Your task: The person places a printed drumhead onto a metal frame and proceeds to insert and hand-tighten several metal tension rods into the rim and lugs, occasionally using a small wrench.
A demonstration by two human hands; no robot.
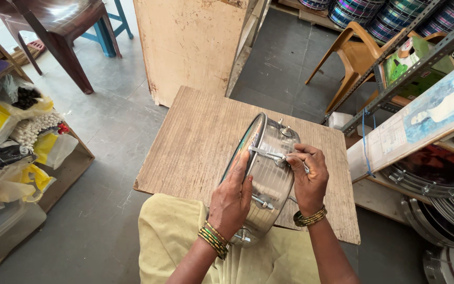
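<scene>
right hand grip: the right hand (309,176) has its fingertips pinched together on a small metal tuning key (291,158), set at a lug on the drum's side.
left hand grip: the left hand (233,197) lies flat with fingers spread against the drum's rim and coloured head, steadying it; it is pressed on, not closed around anything.
wrists: both carry stacked green and gold bangles (214,239).
drum: a shallow steel frame drum (269,168) stands on edge, tilted, its lower rim at the person's lap and the near edge of the desk; a thin metal tension hook (264,152) crosses its shell towards the key.
desk: a worn wooden board (190,142), with the drum at its near right part.
lap: pale yellow cloth (169,236) below the board.
right side: a metal rack (411,68) with boxes, and more steel drum shells (437,205) stacked beneath.
far side: an orange plastic chair (356,52) and a dark brown chair (64,26) on the grey floor.
left side: a shelf with plastic bags (11,137) of small goods.
</scene>
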